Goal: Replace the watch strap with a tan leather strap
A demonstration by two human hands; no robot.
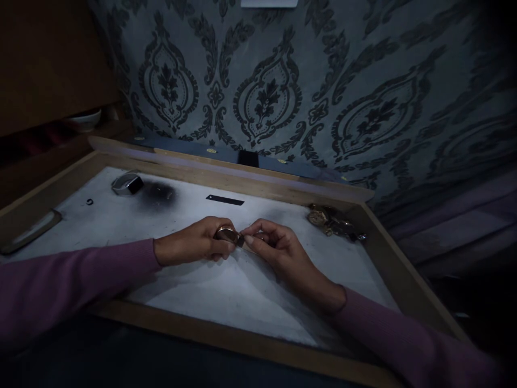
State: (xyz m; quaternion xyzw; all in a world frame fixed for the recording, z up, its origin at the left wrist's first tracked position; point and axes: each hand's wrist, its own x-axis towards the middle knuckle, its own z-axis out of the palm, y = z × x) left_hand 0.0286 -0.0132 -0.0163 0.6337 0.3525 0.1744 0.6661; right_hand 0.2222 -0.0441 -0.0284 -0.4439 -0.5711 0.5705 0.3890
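Observation:
My left hand (205,240) is closed around a round watch (226,234) with a shiny rose-gold case, held a little above the white board (194,296). Close against it, my right hand (274,242) pinches a short brownish piece (241,240) at the watch's edge, which looks like part of its strap. Its fingers cover most of that piece, so how it joins the case is hard to see. Beyond both hands, a flat black strip (225,200) with a small hole at one end lies on the board.
A raised wooden rim (258,345) surrounds the board. Several gold watches (323,216) lie heaped at the right. Toward the back left are a grey band with a square black face (127,184), a dark smudge (158,193), a small black curl (89,202) and a long frame-like object (31,230).

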